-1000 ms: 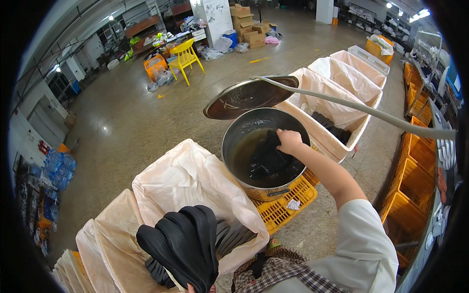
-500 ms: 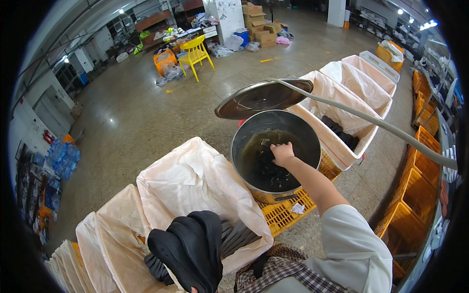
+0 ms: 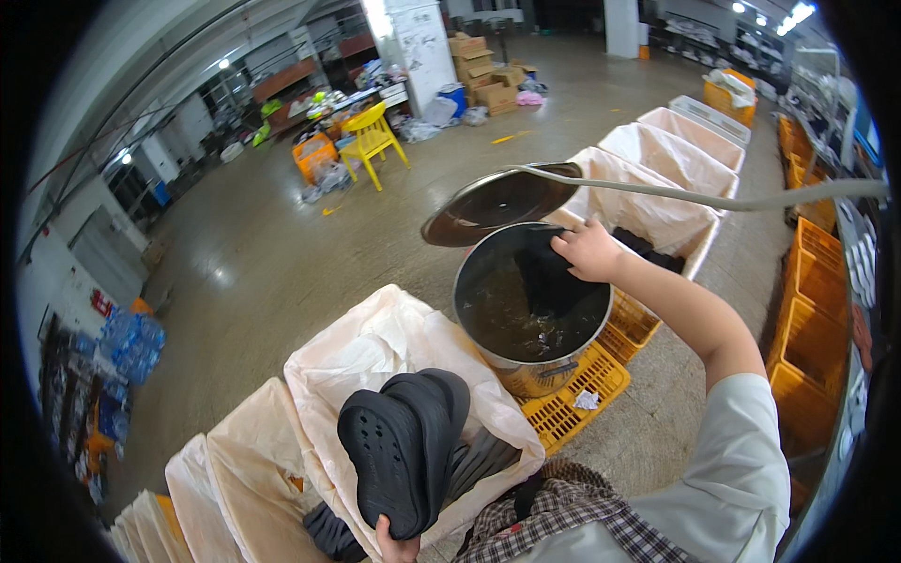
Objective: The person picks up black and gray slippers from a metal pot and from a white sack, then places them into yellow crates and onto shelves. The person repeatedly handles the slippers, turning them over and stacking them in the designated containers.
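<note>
My left hand (image 3: 397, 541), at the lower edge, grips several black clogs (image 3: 387, 450) stacked together, with holes in the uppers. They are held over a cream-lined bin (image 3: 389, 324) containing dark grey pieces. My right hand (image 3: 589, 253) is above the far right side of a large metal pot (image 3: 464, 324). Its fingers are closed on a black, wet-looking piece (image 3: 546, 280) that hangs down into the pot; its kind is hard to make out. Rippled, murky water (image 3: 497, 310) fills the pot's lower part. The metal lid (image 3: 497, 208) stands tilted behind the pot.
A grey hose (image 3: 732, 201) crosses above the lined bins (image 3: 657, 155) at the right, one holding black items. The pot rests by yellow crates (image 3: 563, 403) with a white scrap. Orange crates (image 3: 798, 347) line the right. A yellow chair (image 3: 374, 141) stands further off.
My right hand has come up out of the water toward the far right rim, lifting the black piece. My left hand has raised and turned the clogs, so their uppers show. The view has shifted slightly.
</note>
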A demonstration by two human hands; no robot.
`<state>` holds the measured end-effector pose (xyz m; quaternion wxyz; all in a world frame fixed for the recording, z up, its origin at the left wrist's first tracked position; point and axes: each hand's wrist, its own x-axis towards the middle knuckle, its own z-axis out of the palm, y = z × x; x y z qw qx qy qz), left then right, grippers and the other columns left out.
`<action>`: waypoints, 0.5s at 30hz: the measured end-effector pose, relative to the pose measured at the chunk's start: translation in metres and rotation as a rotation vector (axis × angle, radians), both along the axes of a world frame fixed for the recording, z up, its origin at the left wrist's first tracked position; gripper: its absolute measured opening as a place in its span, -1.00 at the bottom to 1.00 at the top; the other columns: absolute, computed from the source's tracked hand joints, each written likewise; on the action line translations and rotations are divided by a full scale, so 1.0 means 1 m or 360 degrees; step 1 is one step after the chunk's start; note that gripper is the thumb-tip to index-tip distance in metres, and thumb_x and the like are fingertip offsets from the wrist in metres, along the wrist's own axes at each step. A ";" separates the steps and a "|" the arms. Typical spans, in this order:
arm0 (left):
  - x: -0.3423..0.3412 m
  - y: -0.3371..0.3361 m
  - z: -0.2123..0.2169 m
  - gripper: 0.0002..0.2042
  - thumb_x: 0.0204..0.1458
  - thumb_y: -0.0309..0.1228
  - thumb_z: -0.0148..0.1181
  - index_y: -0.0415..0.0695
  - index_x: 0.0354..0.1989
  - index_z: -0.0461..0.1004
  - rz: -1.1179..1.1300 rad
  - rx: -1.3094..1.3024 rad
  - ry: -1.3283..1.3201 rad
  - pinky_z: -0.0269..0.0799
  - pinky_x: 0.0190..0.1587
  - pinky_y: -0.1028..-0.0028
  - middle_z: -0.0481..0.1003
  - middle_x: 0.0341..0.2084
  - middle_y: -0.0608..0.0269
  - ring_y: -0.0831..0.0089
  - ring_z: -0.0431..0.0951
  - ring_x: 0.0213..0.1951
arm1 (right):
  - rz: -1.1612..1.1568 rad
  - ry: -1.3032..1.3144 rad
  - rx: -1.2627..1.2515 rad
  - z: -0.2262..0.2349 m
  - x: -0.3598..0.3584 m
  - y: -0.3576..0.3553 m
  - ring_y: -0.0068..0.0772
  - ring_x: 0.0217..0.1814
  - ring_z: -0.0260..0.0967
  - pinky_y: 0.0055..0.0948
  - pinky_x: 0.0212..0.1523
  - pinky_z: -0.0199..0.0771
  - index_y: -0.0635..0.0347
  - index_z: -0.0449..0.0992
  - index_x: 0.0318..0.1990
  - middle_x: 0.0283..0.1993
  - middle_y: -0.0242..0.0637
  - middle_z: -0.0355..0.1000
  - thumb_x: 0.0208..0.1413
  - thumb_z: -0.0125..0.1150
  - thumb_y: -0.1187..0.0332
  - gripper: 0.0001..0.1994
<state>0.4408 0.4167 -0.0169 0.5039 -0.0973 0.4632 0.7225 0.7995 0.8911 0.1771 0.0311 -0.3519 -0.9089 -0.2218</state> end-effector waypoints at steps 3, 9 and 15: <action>-0.009 0.018 0.004 -0.37 0.00 -0.09 0.17 -0.11 0.22 0.18 -0.0278 -0.0221 0.0714 0.26 0.14 0.14 0.30 0.12 -0.02 0.05 0.33 0.10 | 0.0013 -0.0082 0.0150 0.025 0.018 -0.013 -0.31 -0.19 0.40 -0.30 -0.20 0.27 0.08 0.37 -0.16 -0.31 -0.39 0.42 -0.23 0.31 0.22 -0.58; -0.021 0.071 0.021 -0.29 -0.04 -0.12 0.18 -0.20 0.26 0.11 -0.0595 0.0690 0.0123 0.10 0.27 0.13 0.25 0.20 0.14 0.18 0.25 0.21 | 0.0340 -0.0035 0.0487 0.038 0.041 -0.029 -0.39 -0.34 0.34 -0.33 -0.29 0.22 0.07 0.38 -0.27 -0.44 -0.46 0.35 -0.18 0.17 0.28 -0.73; -0.024 0.113 0.041 -0.33 -0.05 -0.18 0.23 -0.17 0.23 0.17 -0.0648 0.0622 0.0132 0.17 0.23 0.10 0.29 0.17 0.15 0.17 0.28 0.19 | 0.0034 -0.0032 0.0333 0.032 0.065 -0.042 -0.37 -0.15 0.38 -0.34 -0.14 0.24 0.08 0.36 -0.20 -0.27 -0.42 0.41 -0.32 0.35 0.22 -0.55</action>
